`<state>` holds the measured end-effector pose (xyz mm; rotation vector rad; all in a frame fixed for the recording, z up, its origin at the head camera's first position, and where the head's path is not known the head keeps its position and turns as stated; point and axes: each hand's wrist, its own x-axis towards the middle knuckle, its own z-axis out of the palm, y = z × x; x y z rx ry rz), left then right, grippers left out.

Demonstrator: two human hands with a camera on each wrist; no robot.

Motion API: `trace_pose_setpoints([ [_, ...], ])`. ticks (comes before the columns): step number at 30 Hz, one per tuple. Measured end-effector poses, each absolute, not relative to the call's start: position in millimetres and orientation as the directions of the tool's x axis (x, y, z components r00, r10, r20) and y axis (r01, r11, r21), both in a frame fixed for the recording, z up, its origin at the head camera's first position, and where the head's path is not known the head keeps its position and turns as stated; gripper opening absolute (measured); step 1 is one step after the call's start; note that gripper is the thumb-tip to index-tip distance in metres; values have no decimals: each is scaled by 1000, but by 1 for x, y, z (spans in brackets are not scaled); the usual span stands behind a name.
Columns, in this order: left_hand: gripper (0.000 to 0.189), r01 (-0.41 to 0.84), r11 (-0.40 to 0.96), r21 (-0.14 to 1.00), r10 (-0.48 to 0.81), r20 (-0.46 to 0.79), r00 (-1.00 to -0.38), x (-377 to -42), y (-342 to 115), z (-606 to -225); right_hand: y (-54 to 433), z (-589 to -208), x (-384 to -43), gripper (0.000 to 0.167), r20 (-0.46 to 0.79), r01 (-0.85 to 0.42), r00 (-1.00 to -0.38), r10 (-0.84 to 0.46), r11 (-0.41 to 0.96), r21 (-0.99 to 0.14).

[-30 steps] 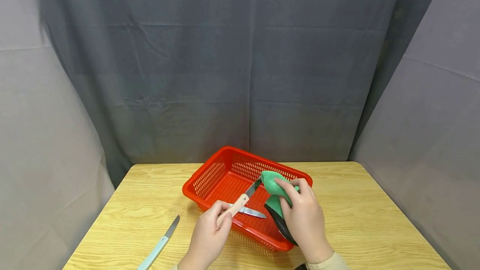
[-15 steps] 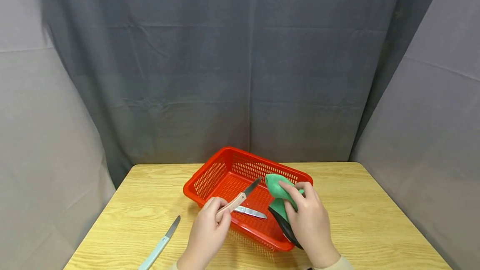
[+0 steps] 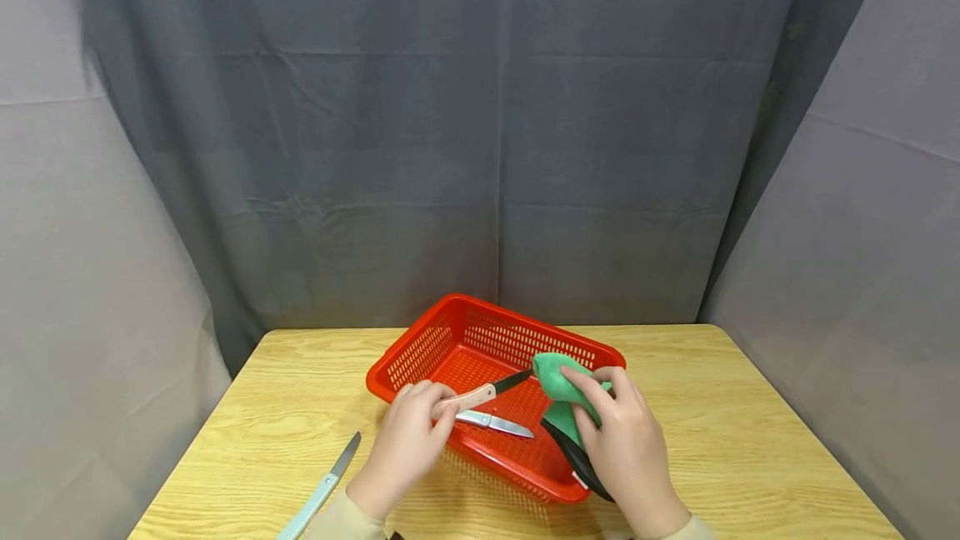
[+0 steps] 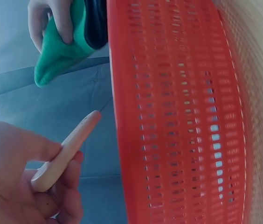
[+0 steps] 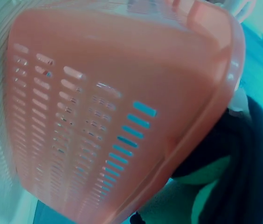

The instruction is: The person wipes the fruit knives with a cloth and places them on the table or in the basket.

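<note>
Plainly, the room is plain fabric: a dark grey curtain (image 3: 375, 148) hangs creased behind the counter's far edge, with a paler cloth panel (image 3: 90, 273) to the left and a similar cloth panel (image 3: 840, 232) to the right. The counter (image 3: 750, 440) is yellow wood grain, its two far corners rounded. Set askew to its edges, a red perforated basket (image 3: 540, 327) stands near the middle of the far edge, its back rim overlapping that edge in view. Near the near left corner lies a knife with a pale green handle (image 3: 324, 483), blade toward the far edge. Another light-handled knife (image 3: 495, 422) lies inside the basket. The left hand (image 3: 408, 427) grips a pinkish-handled knife (image 3: 483, 394) above the basket, the fingers closed round its handle. The fingers of the right hand (image 3: 626, 432) pinch a green cloth (image 3: 558, 377) with a black part; whether the blade tip touches it cannot be told.
</note>
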<state>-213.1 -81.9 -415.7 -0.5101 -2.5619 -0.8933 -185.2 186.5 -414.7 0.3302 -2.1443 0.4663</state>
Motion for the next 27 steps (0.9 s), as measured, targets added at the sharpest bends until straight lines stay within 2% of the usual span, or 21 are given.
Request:
trace_pose_setpoints([
  [20,7,470,774,424,348,335,-876,-245,-79,-422,197,-412,-180,58,825,-408,-560,-78,892,-192],
  [27,9,435,786,438,353,259,-899,-251,-76,-425,204,-412,-178,54,803,-374,-593,-55,902,-215],
])
